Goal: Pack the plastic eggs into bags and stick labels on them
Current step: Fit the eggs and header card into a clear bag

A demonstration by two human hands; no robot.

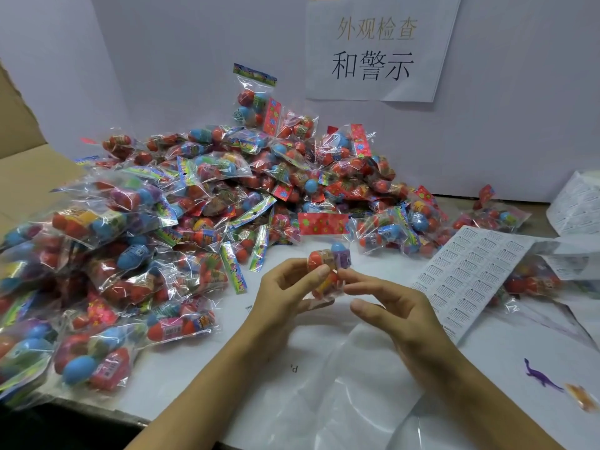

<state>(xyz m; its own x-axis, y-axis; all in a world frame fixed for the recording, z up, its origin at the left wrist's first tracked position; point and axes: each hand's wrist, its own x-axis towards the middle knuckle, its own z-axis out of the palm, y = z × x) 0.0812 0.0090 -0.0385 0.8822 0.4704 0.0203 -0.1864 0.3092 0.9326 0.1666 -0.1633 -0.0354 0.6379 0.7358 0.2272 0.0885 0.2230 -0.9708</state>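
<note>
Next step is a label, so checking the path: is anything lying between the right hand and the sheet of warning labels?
Nothing visible does. The right hand is at the bag of eggs that the left hand grips, and only bare white table lies between it and the label sheet to its right.

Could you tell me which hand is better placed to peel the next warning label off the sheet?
Probably the right hand: it lies nearer the label sheet, while the left hand grips the bag of eggs.

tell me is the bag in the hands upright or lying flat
Upright. The bag of eggs is held off the table by the left hand, its red header card on top.
</note>
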